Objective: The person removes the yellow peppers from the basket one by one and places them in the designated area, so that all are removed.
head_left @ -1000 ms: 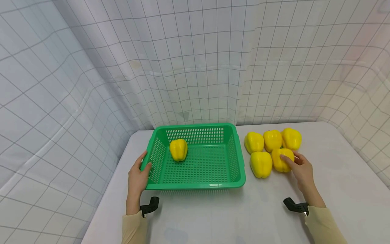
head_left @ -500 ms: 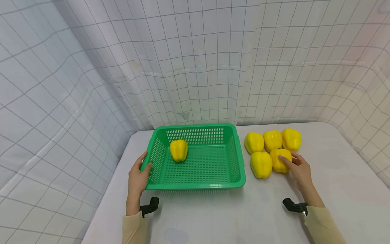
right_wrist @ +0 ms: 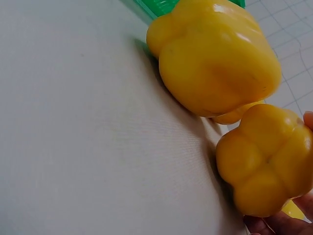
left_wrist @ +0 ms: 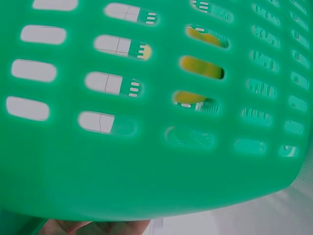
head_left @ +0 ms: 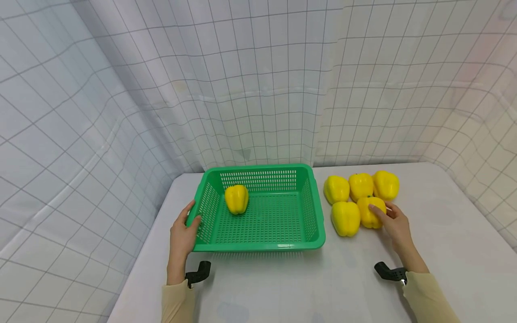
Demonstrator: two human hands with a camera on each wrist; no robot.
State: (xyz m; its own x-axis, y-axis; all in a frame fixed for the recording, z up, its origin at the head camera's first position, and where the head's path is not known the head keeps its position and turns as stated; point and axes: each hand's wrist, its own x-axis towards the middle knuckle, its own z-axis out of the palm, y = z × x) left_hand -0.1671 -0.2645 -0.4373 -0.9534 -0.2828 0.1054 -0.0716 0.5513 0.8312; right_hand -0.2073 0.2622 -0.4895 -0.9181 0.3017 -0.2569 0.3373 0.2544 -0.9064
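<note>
My left hand [head_left: 183,235] grips the left rim of a green plastic basket [head_left: 258,247], thumb on the inner side; the left wrist view shows the basket's slotted wall [left_wrist: 98,171] with fingertips [left_wrist: 117,226] below it. Inside, at the back left, one yellow bell pepper [head_left: 236,199] rests on the basket floor. To the right of the basket my right hand [head_left: 397,229] holds another yellow bell pepper [right_wrist: 266,161] between thumb and fingers, low over the table or on it; I cannot tell which. A yellow bell pepper [head_left: 345,218] lies just left of the held one.
Behind these, three more yellow bell peppers, one nearest the basket [head_left: 337,189], a middle one [head_left: 361,186] and a right one [head_left: 385,185], sit close together on the white table [head_left: 282,291]. A white gridded curtain [head_left: 258,89] hangs behind and at the sides.
My right hand has shifted slightly left with the bell pepper, bringing it nearer the front-left pepper. The left hand and the basket have stayed put.
</note>
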